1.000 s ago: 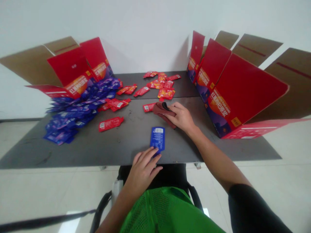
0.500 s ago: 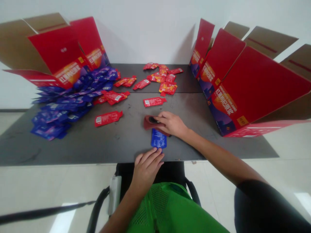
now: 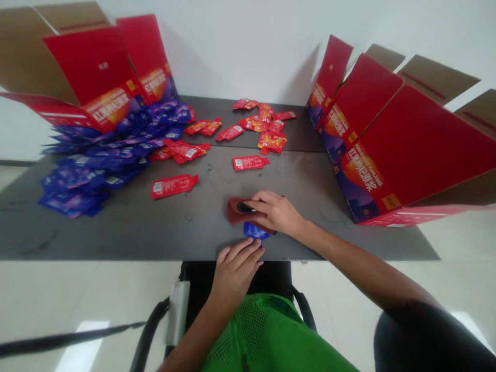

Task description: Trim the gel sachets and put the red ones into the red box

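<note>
A blue sachet [image 3: 256, 231] lies flat near the table's front edge, its upper part hidden under a brownish-red cloth [image 3: 233, 211]. My right hand [image 3: 279, 212] is closed on this cloth and presses it down over the sachet. A dark rounded piece [image 3: 244, 207] shows at the thumb and fingers; what it is I cannot make out. My left hand [image 3: 237, 263] has its fingers stretched out, the tips resting on the sachet's near end. Behind my hands a red sachet [image 3: 250, 163] lies alone, and another red sachet [image 3: 174, 186] is farther left.
A heap of blue sachets [image 3: 93, 170] spreads on the left before an open red carton [image 3: 96, 82]. Several loose red sachets [image 3: 267, 124] lie at the back. Open red cartons [image 3: 418, 150] line the right side of the grey table [image 3: 194, 227].
My right hand has slid the cloth toward me along the blue sachet, so less of the sachet shows. My left hand stays on its near end. The camera view has tilted slightly.
</note>
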Tool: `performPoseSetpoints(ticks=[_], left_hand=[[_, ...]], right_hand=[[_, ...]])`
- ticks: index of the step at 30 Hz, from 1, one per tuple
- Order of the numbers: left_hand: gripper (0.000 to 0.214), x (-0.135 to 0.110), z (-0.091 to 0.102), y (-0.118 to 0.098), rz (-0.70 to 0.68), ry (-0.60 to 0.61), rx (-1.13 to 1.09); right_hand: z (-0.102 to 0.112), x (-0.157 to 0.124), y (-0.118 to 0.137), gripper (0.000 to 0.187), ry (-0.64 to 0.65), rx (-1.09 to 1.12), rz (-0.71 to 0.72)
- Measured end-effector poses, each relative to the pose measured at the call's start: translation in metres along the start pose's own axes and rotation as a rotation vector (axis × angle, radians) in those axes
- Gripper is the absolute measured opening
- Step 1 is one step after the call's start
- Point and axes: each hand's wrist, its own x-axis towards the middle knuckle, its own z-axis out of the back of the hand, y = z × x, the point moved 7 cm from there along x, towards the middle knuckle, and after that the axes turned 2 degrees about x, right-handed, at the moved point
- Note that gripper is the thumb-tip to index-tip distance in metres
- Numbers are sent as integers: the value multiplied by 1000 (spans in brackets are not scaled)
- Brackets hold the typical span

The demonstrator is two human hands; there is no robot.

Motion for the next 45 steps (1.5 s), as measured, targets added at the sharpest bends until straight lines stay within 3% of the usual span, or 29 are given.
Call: performPoseSetpoints(ticks=[3,5,8,11,13,17,21,26,32,34,37,39,43,45], left_hand=[[24,1,0,0,2,2,-8],[24,1,1,0,6,-10,-8],[24,0,-1,1,2,-13,-6],[24,-1,-2,1,-4,-30,-1],[23,-2,-2,2,-6,-43,-3],[24,-2,-2,1,-8,-21,-16],[22,9,5,-4,7,14,-18],[39,35,5,-4,169,95,96],[68,64,-7,3,346,95,297],[81,76,-11,4,402,168,344],[97,97,-17,4,461,369,427],[89,110,-19,3,489,507,446],[23,126,-14,-2,530,620,409],[26,125,-7,-2,524,609,392]], right_hand=[[12,22,-38,33,-19,-127,-72],[25,29,-39,34,-65,-167,-82],[36,16,-5,35,-148,-111,-56],[19,-6,39,35,-38,-1,71],[7,-13,44,34,12,52,106],[6,7,-14,34,-38,-63,-43],[34,32,-63,35,-143,-211,-125],[70,15,-69,34,-474,-155,-192],[73,-6,-92,31,-513,-79,-231],[76,-9,-100,30,-553,-35,-244],[78,-9,-107,28,-575,26,-260],[77,-9,-108,27,-565,52,-263],[75,-10,-112,28,-538,87,-276],[73,-10,-115,28,-520,95,-287]])
